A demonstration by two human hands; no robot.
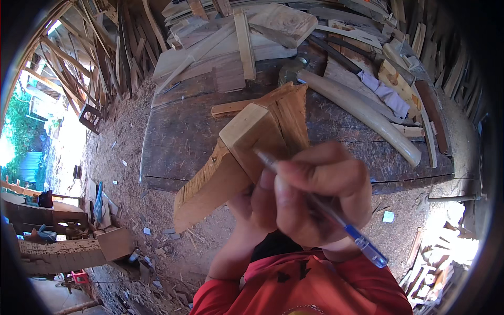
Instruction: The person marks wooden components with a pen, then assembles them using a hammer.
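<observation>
My right hand (pixel 328 191) pinches a clear pen (pixel 362 242) with a blue end. The pen's tip is against or just over the face of a squared wooden block (pixel 245 125); I cannot tell which. A curved, rough-sawn piece of wood (pixel 207 191) adjoins the block and slants down to the left. Another rough-edged wooden piece (pixel 294 113) rises on its far right side. From below, my left hand (pixel 242 206) grips the curved wood, its fingers largely hidden behind the wood and my right hand.
Beyond the wood stands a dark, worn workbench (pixel 178 147). On it lie a smooth round wooden shaft (pixel 362 115), a narrow batten (pixel 244 47), stacked boards (pixel 286 21) and a pale cloth (pixel 386 94). Planks lean at both sides; shavings cover the floor (pixel 121 157).
</observation>
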